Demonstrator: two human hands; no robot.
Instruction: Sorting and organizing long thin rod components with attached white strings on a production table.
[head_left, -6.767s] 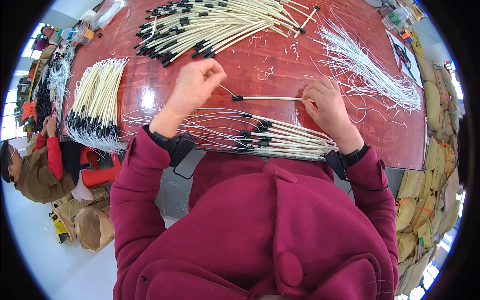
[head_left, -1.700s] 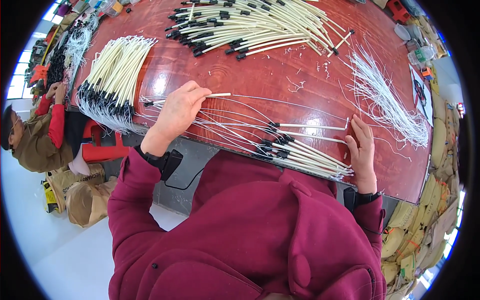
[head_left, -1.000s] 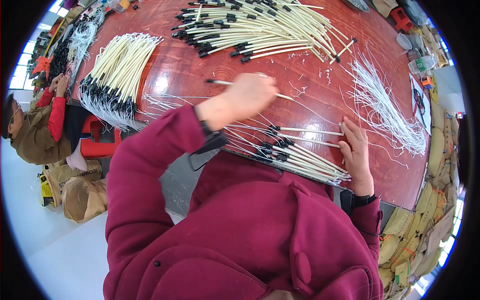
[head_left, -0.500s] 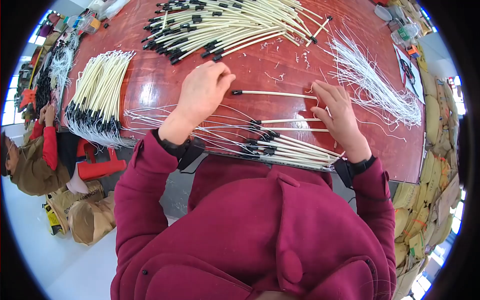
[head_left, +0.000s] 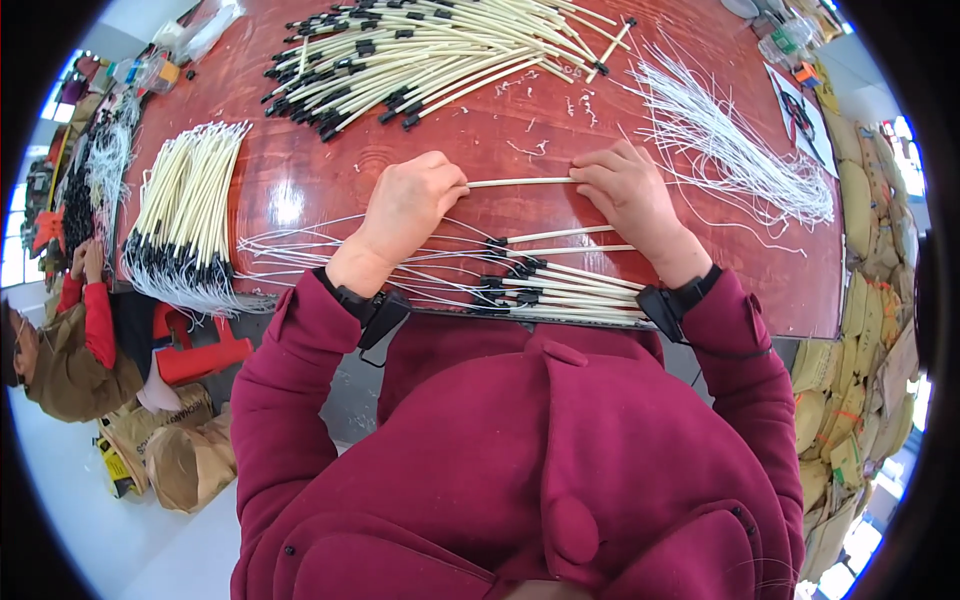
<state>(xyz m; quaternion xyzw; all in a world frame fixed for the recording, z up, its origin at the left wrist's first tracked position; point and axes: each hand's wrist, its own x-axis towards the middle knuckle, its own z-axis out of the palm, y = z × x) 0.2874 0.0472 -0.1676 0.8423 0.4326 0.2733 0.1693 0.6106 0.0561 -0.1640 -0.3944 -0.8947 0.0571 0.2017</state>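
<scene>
Between my hands stretches a cream-coloured thin stick [head_left: 520, 182], held level just over the red table. My left hand [head_left: 412, 195] pinches its left end, where the black tip is hidden by the fingers. The fingers of my right hand [head_left: 630, 190] close on the right end. Closer to me lie several similar sticks [head_left: 580, 278] with black tips, white strings [head_left: 320, 245] running leftward from them. A big heap of black-tipped sticks [head_left: 430, 55] spreads beyond my hands.
On the left stands a dense bundle of strung sticks [head_left: 190, 195]. Loose white strings [head_left: 735, 150] fan out at the right, near scissors [head_left: 797, 115] on paper. A co-worker's hands [head_left: 88, 260] are at the far left. Stacked sacks [head_left: 870, 300] line the right side.
My left hand has moved onto the stick's black-tipped end, and the right hand has closed on its other end. The view has shifted slightly.
</scene>
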